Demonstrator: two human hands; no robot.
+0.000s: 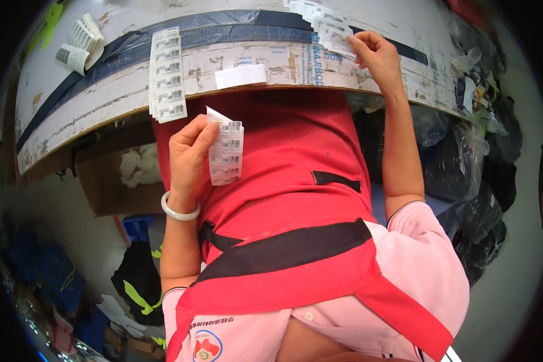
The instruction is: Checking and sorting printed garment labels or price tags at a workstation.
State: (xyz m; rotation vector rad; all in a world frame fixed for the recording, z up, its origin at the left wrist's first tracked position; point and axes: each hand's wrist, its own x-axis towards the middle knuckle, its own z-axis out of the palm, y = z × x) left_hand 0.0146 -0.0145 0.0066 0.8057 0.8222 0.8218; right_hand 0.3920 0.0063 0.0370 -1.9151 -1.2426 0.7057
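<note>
My left hand (190, 148) pinches a short strip of white barcode stickers (226, 158) over my red apron, its top corner curling up. At the far right of the tabletop, my right hand (377, 57) has thumb and forefinger closed at the near end of an overlapping row of white labels (330, 29). Whether it grips a label or only presses on one, I cannot make out. Just beyond my left hand, a stack of long barcode sticker strips (168, 75) lies across the table's near edge. A blank white slip (241, 76) rests to the right of that stack.
The worn white table (117, 90) has dark tape along it. A curled bundle of labels (85, 41) lies at its far left. An open cardboard box (105, 181) sits below on the left. Clear plastic bags (464, 157) crowd the right side.
</note>
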